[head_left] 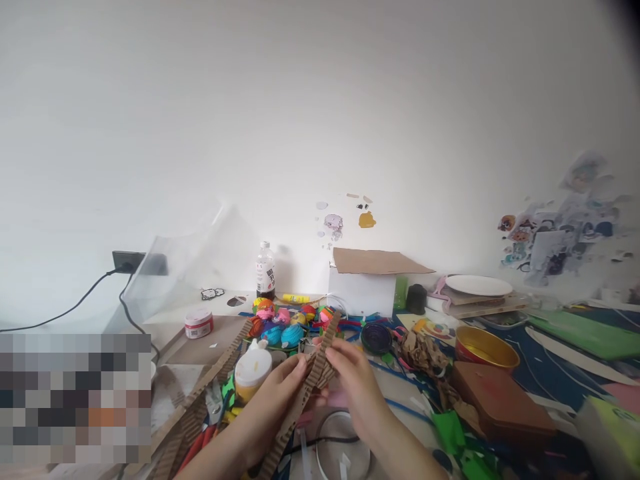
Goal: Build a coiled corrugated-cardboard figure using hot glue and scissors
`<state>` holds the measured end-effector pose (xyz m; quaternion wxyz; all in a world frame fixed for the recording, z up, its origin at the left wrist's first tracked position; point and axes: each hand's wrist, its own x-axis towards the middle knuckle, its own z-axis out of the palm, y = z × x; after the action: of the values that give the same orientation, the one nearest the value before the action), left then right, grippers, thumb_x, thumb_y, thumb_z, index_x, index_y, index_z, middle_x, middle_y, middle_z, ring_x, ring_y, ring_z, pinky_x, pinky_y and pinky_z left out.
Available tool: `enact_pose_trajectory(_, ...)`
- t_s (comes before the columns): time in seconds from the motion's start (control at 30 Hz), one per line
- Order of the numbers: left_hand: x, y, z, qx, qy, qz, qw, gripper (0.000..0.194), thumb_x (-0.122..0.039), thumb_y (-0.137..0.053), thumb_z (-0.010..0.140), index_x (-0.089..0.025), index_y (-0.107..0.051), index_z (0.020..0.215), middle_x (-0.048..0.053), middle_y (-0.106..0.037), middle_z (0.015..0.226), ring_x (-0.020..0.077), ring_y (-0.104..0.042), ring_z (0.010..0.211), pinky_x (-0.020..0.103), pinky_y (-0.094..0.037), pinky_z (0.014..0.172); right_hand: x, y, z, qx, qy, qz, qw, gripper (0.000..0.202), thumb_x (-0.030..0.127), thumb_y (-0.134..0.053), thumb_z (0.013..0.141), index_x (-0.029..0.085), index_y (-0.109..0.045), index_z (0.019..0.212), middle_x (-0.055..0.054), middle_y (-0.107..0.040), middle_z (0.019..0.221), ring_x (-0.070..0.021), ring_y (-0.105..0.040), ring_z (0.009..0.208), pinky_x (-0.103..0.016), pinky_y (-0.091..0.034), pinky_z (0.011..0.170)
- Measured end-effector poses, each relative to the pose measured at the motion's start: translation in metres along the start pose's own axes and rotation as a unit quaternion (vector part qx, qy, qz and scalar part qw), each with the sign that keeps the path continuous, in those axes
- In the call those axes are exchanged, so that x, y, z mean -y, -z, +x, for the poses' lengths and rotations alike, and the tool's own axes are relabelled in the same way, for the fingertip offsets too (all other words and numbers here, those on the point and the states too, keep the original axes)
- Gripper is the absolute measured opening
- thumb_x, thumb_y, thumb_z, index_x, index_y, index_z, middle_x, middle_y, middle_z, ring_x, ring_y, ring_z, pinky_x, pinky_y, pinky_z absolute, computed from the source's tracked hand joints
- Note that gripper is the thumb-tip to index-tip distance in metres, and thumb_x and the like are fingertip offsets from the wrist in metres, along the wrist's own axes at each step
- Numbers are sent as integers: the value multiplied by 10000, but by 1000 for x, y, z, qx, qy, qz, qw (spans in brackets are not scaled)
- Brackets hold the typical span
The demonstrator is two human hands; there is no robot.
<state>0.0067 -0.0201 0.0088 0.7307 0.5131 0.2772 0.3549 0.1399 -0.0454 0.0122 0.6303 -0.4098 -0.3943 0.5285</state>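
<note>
My left hand (281, 390) and my right hand (354, 377) meet at the middle of the table, both closed on a long corrugated cardboard strip (329, 339). The strip slants from upper right down toward my left forearm. Folded or layered cardboard (324, 373) shows between the hands; some fingers behind it are hidden. Just left of my left hand stands a jar with a white lid (253, 365). Beyond the hands lie several bright, ridged, coloured balls (291, 335). A round clear-rimmed object (320, 453) lies beneath my wrists.
More cardboard strips (210, 373) lie at left, near a pink-labelled tub (199, 325). A bottle (265, 270) and a white box (363, 293) stand by the wall. Crumpled brown paper (425, 352), a gold-lined bowl (487, 348) and a brown box (503, 403) crowd the right.
</note>
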Motion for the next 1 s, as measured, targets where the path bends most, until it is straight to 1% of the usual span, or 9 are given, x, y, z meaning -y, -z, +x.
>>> enact_pose_trajectory(0.07,-2,1,0,-8,-10,-13,1000,355,-460,-623,764,-174,-551,961,50,-652,815,150,-626,683,201,-422,516,2,1,1,22,14,44,999,264,386,-659,704,199,-675,891,-60,-641,923,-198,-569,755,-293,-490,578)
enact_pose_trajectory(0.2,-3,4,5,-44,-47,-27,998,292,-416,-662,742,-173,-557,866,35,-649,813,131,-606,677,219,-456,600,14,10,8,38,109,107,988,183,340,-679,710,192,-687,818,-61,-652,970,-210,-569,911,-317,-448,804)
enact_pose_trajectory(0.33,-6,7,8,-123,-112,-30,986,366,-421,-694,698,-208,-543,954,1,-629,731,151,-614,656,232,-470,570,31,25,10,56,174,118,976,130,358,-639,768,231,-651,790,-3,-625,736,-158,-565,745,-303,-448,747)
enact_pose_trajectory(0.4,-10,7,6,-145,-135,-18,980,430,-425,-692,694,-220,-531,1036,-3,-623,706,160,-612,623,255,-483,550,36,27,5,79,200,27,976,140,372,-578,818,245,-636,829,31,-561,607,-131,-519,611,-275,-438,664)
enact_pose_trajectory(0.47,-15,4,2,-147,-158,-20,976,445,-403,-697,695,-212,-536,1063,20,-643,775,174,-623,670,294,-512,610,35,23,-1,84,230,-150,958,157,344,-523,851,236,-633,876,22,-559,612,-135,-508,602,-260,-414,621)
enact_pose_trajectory(0.53,-17,0,-2,-140,-176,-43,973,429,-373,-698,706,-205,-545,1070,53,-658,899,203,-634,805,331,-517,727,30,15,-7,69,256,-327,907,150,290,-513,840,211,-638,867,-13,-601,703,-159,-530,669,-264,-399,624)
enact_pose_trajectory(0.6,-18,-4,-5,-122,-189,-76,971,394,-383,-667,737,-200,-554,1068,78,-656,995,235,-619,924,366,-497,809,22,6,-9,35,275,-432,858,126,250,-519,811,194,-631,795,-30,-613,737,-173,-533,698,-266,-385,624)
enact_pose_trajectory(0.73,-14,-10,-7,-101,-199,-99,970,351,-423,-644,751,-198,-573,1011,91,-643,1077,264,-599,997,400,-478,851,14,-1,-8,-16,275,-485,830,177,256,-495,812,186,-575,671,-18,-573,647,-164,-516,638,-244,-359,563)
enact_pose_trajectory(1.0,-13,-13,-10,-139,-179,-71,971,295,-386,-700,703,-222,-539,888,35,-663,1021,225,-626,911,348,-519,741,14,0,-9,-6,282,-496,821,184,256,-510,802,196,-576,641,-2,-554,593,-149,-500,579,-228,-342,509)
